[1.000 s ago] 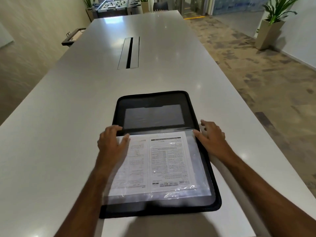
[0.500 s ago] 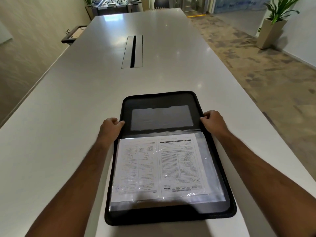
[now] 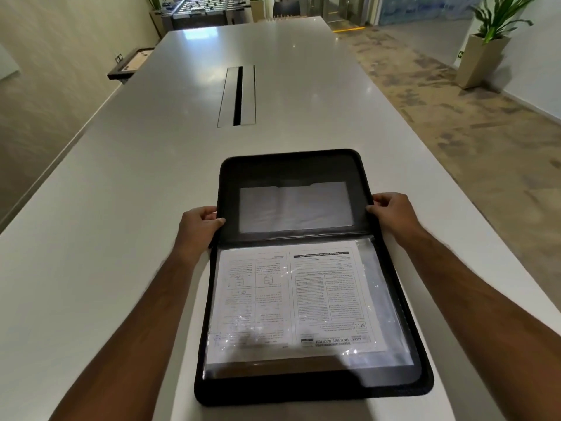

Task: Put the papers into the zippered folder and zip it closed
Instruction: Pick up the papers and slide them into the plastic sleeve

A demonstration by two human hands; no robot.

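Note:
A black zippered folder [image 3: 291, 168] lies open on the white table, its far flap tilted up slightly. The printed papers [image 3: 297, 299] sit in the near half under a clear plastic sleeve. The far flap has a clear pocket [image 3: 296, 206] on its inside. My left hand [image 3: 198, 224] grips the far flap's left edge. My right hand [image 3: 391, 211] grips its right edge. Both hands hold the flap close to the fold.
The long white table [image 3: 121, 238] has a cable slot [image 3: 238, 97] beyond the folder. A dark tray [image 3: 127, 66] juts out past the table's left edge. A potted plant [image 3: 482, 50] stands on the floor at the right. A foosball table [image 3: 206, 9] stands beyond the table's far end.
My hands left the papers and moved outward onto the side edges of the far flap. The flap has lifted a little off the table.

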